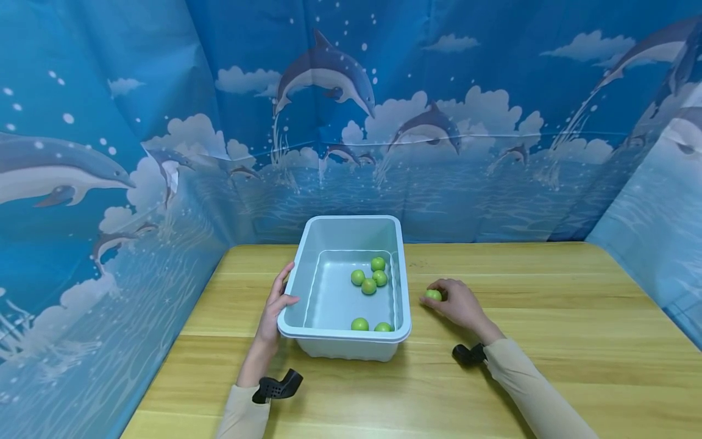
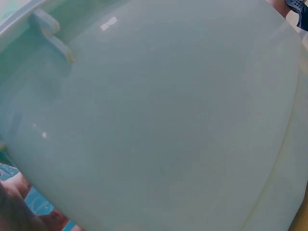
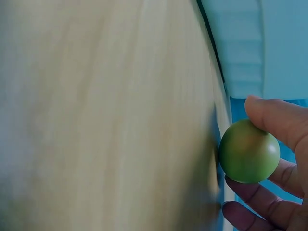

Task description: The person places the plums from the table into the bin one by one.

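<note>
A pale blue-green plastic bin [image 1: 345, 333] stands on the table. My left hand [image 1: 271, 315] grips its left rim, thumb over the edge and fingers along the outside; in the left wrist view the bin's outer wall [image 2: 159, 120] covers most of that hand. Inside the bin lie several small round green fruits [image 1: 368, 286], four grouped toward the back right and two by the front wall. Right of the bin, my right hand [image 1: 462, 306] pinches another green fruit [image 3: 249, 152] between thumb and fingers, close over the tabletop.
The wooden table [image 1: 554, 317] extends to both sides of the bin. Behind it and at the sides hangs a blue curtain [image 1: 466, 195] printed with dolphins. A black wrist mount [image 1: 281, 385] sits on the left arm, and a second mount [image 1: 468, 355] on the right.
</note>
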A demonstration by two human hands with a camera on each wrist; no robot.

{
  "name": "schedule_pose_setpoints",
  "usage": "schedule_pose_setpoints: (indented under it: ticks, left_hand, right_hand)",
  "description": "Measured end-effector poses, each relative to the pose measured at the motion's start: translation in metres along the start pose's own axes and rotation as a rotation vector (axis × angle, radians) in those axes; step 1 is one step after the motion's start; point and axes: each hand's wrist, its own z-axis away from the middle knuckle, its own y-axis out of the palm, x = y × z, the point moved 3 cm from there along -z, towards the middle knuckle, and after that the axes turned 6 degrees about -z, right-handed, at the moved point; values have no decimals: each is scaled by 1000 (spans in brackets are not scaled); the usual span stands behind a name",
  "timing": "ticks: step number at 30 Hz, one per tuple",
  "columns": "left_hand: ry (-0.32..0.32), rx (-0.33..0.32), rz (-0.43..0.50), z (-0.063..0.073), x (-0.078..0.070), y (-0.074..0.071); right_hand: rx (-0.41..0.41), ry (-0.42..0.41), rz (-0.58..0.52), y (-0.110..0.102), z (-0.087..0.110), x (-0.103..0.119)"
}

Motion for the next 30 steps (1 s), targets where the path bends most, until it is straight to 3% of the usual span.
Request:
schedule_pose_setpoints:
  ticks: [14,30]
  left_hand:
    - [-4,-3,-4,0,0,0]
    - [-11,-11,-8,0,1,0]
  right_hand:
    - [24,13,-19,1,9,8]
    - [-23,6,-37,-4,10,22]
